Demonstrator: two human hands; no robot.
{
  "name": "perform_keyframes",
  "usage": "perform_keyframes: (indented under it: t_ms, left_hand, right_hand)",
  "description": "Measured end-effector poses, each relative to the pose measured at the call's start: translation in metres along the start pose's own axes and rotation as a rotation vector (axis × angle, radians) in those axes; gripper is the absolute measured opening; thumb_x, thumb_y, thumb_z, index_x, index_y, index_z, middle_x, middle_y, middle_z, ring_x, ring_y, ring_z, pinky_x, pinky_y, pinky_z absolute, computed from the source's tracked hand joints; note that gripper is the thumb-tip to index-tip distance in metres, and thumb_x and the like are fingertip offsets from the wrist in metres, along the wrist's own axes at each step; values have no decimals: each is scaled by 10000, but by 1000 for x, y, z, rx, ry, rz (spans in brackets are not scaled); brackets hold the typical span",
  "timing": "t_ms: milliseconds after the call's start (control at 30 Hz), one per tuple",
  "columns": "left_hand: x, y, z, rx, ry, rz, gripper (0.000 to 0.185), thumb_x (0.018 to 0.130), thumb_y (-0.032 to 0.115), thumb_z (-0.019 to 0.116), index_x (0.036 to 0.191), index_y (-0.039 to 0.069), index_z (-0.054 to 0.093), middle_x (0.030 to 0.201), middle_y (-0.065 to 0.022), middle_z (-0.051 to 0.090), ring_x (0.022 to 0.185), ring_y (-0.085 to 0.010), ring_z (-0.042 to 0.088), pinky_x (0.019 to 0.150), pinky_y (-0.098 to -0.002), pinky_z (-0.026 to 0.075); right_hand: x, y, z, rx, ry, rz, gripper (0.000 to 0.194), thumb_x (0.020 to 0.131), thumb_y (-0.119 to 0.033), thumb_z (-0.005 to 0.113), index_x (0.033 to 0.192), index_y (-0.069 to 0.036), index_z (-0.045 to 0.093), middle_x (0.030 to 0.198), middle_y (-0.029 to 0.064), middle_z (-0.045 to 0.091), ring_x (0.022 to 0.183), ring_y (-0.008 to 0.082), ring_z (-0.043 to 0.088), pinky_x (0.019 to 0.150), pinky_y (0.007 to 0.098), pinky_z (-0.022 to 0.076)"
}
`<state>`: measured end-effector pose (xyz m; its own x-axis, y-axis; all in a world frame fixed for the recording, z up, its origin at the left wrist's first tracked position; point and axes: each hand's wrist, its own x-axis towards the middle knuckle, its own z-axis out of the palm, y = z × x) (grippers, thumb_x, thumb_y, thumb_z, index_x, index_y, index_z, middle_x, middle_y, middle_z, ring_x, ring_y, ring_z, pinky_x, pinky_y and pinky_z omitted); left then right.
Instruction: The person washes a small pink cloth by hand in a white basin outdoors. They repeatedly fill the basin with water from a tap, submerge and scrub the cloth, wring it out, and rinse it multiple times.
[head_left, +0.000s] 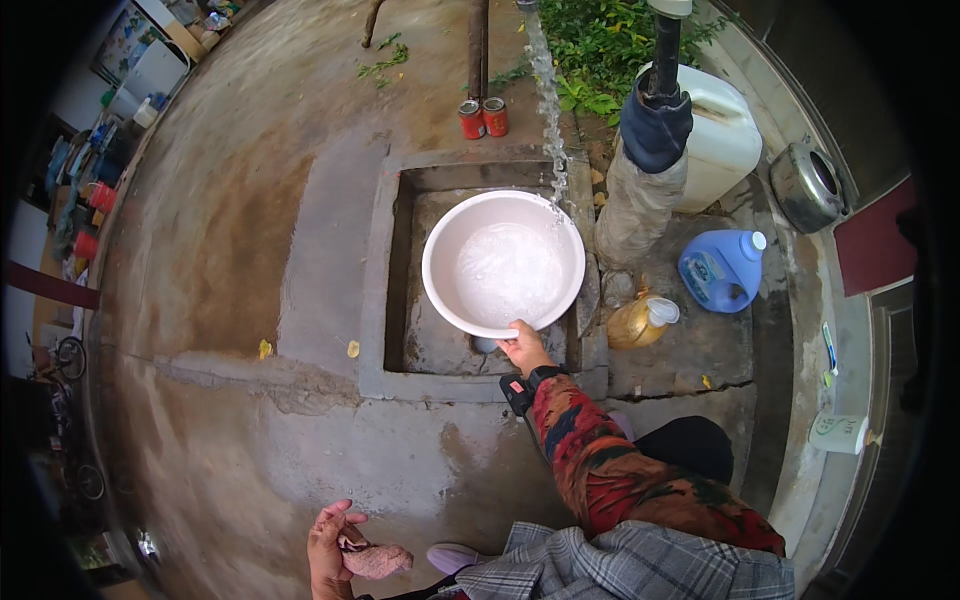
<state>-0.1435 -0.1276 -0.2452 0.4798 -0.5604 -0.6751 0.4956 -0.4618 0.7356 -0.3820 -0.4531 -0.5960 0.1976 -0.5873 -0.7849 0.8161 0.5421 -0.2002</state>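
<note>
My right hand (524, 346) grips the near rim of a white plastic basin (446, 300), thumb over the edge. A stream of water (551, 112) falls from a spout at the top of the view onto the basin's far right side, and some water lies inside it. The basin is over a square concrete sink basin (377, 300) set in the ground; whether it rests on the bottom is hidden. Down at the lower left, my left hand (330, 541) holds a crumpled pink cloth (377, 560), away from the basin.
Right of the concrete basin are a wrapped standpipe (643, 202), a bottle of yellowish liquid (634, 324), a blue detergent jug (721, 270), a white jerrycan (712, 142) and a metal kettle (808, 186). Two red cans (483, 118) stand beyond it. A white cup (836, 433) lies on the right ledge.
</note>
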Motion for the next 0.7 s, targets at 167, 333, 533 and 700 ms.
perform_keyframes:
  t_ms: [167,333,533,700]
  left_hand:
    - [1,-16,-13,-5,6,-12,234,897,135,509,1076,-12,539,853,-209,652,499,-148,552,473,-257,468]
    - [4,-21,-19,-41,7,-20,234,899,130,503,1082,-13,536,850,-204,650,506,-148,554,479,-255,469]
    - [6,-16,-13,-12,-63,-6,248,899,128,501,1093,-25,525,844,-198,645,517,-150,563,495,-260,483]
    - [10,-11,-10,-31,-105,-8,261,891,134,517,1094,-30,522,839,-189,642,514,-154,572,506,-263,497]
  right_hand:
    - [16,-12,-15,-38,11,-5,339,836,-100,532,1153,-7,458,1176,168,509,1110,348,518,963,538,412]
    - [28,-42,-15,-50,139,-136,376,877,-119,577,1217,-14,457,1191,166,537,1094,344,536,926,524,448]
    - [38,-81,-25,-108,283,-261,300,855,-92,592,1135,-17,515,1094,126,577,992,270,584,871,428,492]
    - [12,-84,-28,-352,451,-350,279,836,-115,595,1089,-14,535,1024,112,586,906,247,608,783,377,526]
